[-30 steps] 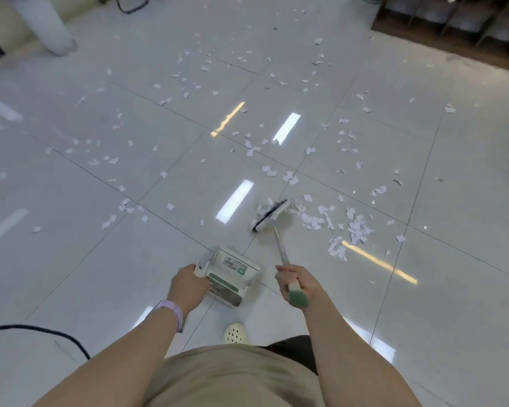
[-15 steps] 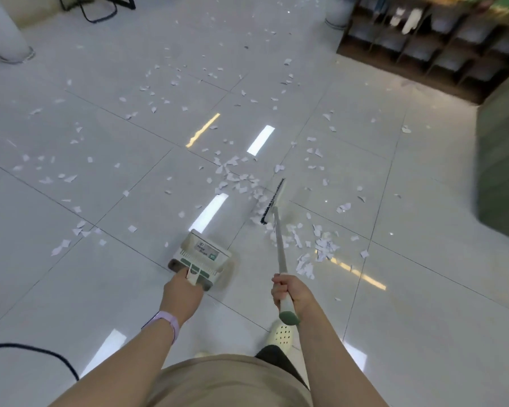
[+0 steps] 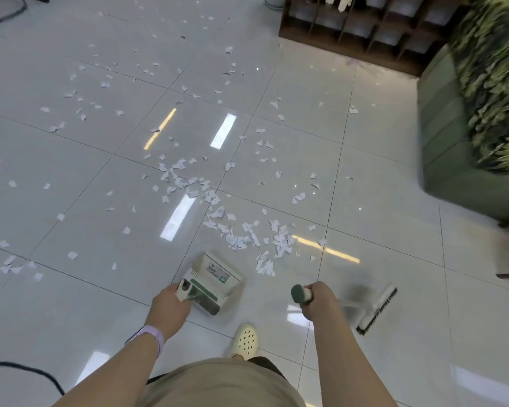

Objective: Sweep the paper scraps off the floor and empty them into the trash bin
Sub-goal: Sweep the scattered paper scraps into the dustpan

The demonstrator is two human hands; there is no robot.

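Two hands are at work over a glossy white tiled floor. The left hand curls its fingers around the handle of a cream dustpan with green trim, which sits low at the floor just in front of the person. The right hand grips the green-capped handle of a broom, whose bristle head lies out to the right, blurred. Paper scraps lie thickest in a loose heap just beyond the dustpan and scatter widely across the tiles further away. A lilac wristband circles the left wrist. One cream perforated clog shows between the arms. A green sofa stands at the right, a dark wooden shelf beyond it.
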